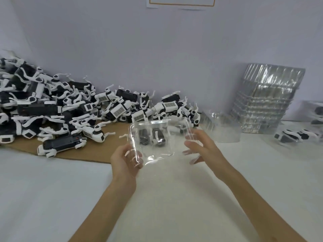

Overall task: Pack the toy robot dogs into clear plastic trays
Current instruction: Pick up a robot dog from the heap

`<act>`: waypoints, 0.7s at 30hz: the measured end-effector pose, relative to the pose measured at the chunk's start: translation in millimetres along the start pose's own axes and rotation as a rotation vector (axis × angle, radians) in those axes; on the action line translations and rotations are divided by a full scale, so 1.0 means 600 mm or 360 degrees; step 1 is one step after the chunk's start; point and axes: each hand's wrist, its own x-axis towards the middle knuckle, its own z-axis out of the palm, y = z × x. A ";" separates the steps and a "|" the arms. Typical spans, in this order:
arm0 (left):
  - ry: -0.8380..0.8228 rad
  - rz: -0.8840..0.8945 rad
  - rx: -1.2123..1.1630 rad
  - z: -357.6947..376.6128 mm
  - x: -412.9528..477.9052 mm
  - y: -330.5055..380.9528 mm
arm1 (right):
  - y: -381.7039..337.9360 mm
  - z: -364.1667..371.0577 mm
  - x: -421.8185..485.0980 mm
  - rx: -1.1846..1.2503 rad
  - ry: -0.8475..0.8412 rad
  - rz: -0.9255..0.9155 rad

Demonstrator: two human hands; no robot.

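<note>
The person holds 1 clear tray [153, 145] up off the white table [52, 189], just above the middle of the frame, between 2 bare hands. The left hand [125, 159] grips the tray's left edge, its fingers curled round the rim and showing through the plastic. The right hand [201, 147] is at the tray's right edge with fingers fairly straight and spread, the upper fingertips touching the rim (motion blur there, so how firmly it grips I cannot tell). Dark shapes show through the tray; I cannot tell whether they sit in it or lie behind it.

Along the left and centre, against the pale wall [157, 49], lies a big pile of toy robot dogs [70, 109], black and white, legs tangled, resting on a brown cardboard sheet [83, 154]. At the right a stack of clear trays [265, 102] leans against the wall. Lower, near the right edge, a packed dog [295, 135] lies on the table in clear plastic, well apart from the hands.
</note>
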 end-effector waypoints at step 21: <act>-0.0600 0.0116 0.0783 0.011 -0.021 -0.024 | 0.009 -0.035 -0.006 -0.0151 -0.0174 0.0015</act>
